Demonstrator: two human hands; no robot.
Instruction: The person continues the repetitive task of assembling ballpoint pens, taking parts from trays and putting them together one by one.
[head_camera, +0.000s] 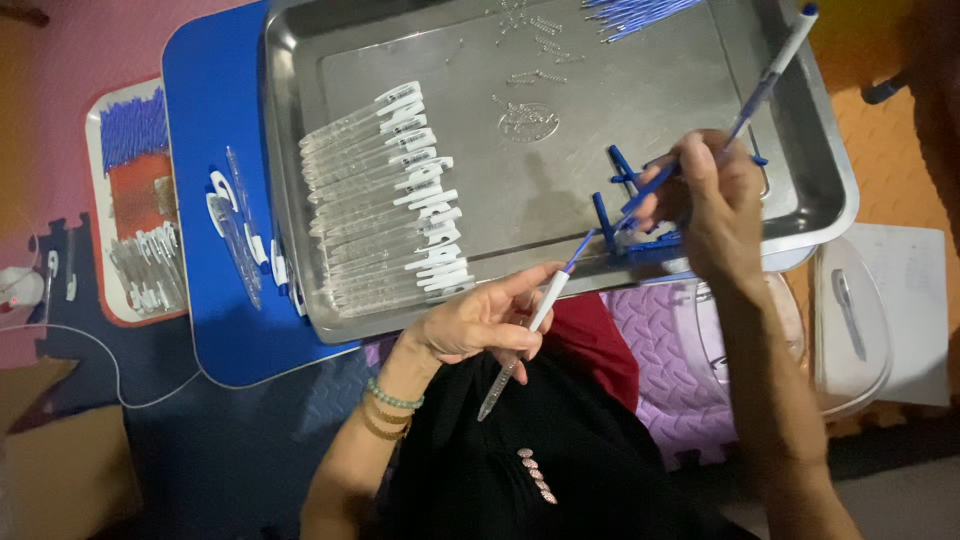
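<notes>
My left hand (478, 322) grips a clear pen barrel (512, 365) with a white collar and a blue piece at its upper end, held slanting over my lap. My right hand (710, 205) holds a long thin pen refill with a blue cap (775, 65), pointing up to the right, above the near right corner of a steel tray (700, 60). A blue plastic rack (628, 225) stands in the tray right under that hand. A row of several clear pen barrels with white clips (385, 200) lies in the tray's left part.
Small springs (540, 40) and blue refills (630, 15) lie at the tray's far side. A blue board (215, 110) under the tray carries loose pen parts (235, 225). A white tray of parts (140, 200) lies at left, a clear lid (850, 310) at right.
</notes>
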